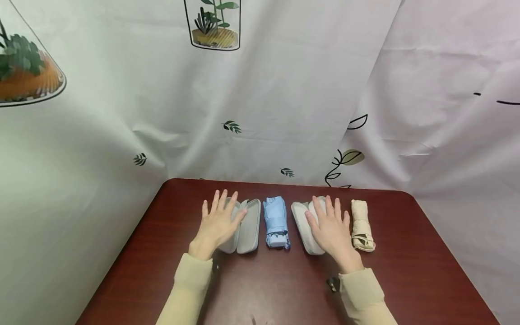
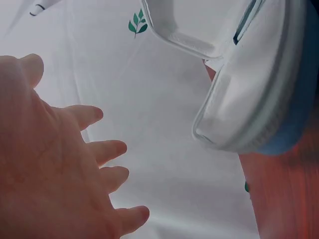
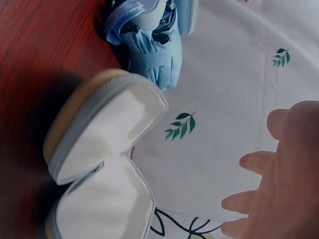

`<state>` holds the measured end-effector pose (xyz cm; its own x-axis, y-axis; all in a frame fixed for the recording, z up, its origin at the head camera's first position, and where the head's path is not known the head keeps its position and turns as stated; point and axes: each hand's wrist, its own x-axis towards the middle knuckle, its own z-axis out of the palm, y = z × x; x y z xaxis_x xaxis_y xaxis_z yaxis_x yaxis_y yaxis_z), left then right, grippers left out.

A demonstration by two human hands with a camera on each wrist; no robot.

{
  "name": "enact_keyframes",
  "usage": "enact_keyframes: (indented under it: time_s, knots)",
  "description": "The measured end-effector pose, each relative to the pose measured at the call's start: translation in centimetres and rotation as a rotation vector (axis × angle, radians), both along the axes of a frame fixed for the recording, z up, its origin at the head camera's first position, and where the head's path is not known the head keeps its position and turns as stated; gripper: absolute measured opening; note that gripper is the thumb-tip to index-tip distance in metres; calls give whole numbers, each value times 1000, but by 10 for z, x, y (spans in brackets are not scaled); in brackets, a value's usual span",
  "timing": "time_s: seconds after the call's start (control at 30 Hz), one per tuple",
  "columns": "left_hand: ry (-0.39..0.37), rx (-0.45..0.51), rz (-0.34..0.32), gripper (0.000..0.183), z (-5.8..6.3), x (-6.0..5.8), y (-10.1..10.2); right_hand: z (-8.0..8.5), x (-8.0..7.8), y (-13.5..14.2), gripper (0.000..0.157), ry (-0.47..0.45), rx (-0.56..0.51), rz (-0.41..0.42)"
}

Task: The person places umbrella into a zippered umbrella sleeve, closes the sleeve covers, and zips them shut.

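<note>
Two zippered cases lie unzipped and spread apart on the table, pale inside. Above the left case (image 1: 248, 228) hovers my left hand (image 1: 215, 225), fingers spread and holding nothing; in the left wrist view that case (image 2: 239, 99) has a blue outer shell. My right hand (image 1: 331, 228) is likewise spread over the right case (image 1: 304, 228), partly hiding it. The right wrist view shows this case (image 3: 107, 129) with a tan shell. Between the cases is a folded blue umbrella (image 1: 276, 221), its strap toward me. A folded cream umbrella (image 1: 361, 225) lies right of my right hand.
The dark red-brown table (image 1: 268, 289) has rounded far corners. White cloth (image 1: 284, 113) printed with leaves and plants hangs behind it and along the sides. Dark wrist-camera pieces show at both cuffs.
</note>
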<state>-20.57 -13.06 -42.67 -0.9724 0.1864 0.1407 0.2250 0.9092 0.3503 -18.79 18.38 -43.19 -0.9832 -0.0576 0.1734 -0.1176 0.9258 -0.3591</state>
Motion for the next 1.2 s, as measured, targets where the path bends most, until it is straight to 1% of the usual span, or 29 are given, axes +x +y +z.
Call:
enact_keyframes:
  time_s: [0.23, 0.4, 0.47, 0.57, 0.7, 0.8, 0.97, 1.07, 1.2]
  knots:
    - [-81, 63, 21, 77, 1, -4, -13, -1, -1, -12, 64, -8, -11, 20]
    - [-99, 123, 24, 79, -2, -8, -25, -3, -3, -21, 60, 32, -18, 47]
    - [-110, 145, 24, 80, -5, -9, -30, -5, -4, -25, 59, 43, -39, 67]
    - [-147, 177, 35, 84, -9, -10, -35, -8, -5, -31, 59, 43, -79, 89]
    - [-209, 222, 69, 88, -13, -11, -38, -13, -7, -39, 59, 37, -138, 104]
    - [-236, 245, 82, 91, -17, -13, -41, -15, -8, -45, 58, 39, -177, 117]
    - [-238, 253, 83, 92, -23, -19, -47, -19, -10, -57, 60, 58, -211, 141]
    - [-223, 258, 86, 87, -26, -22, -51, -22, -12, -65, 61, 56, -232, 153]
    - [-202, 281, 90, 80, -32, -26, -54, -29, -16, -74, 60, 41, -268, 141]
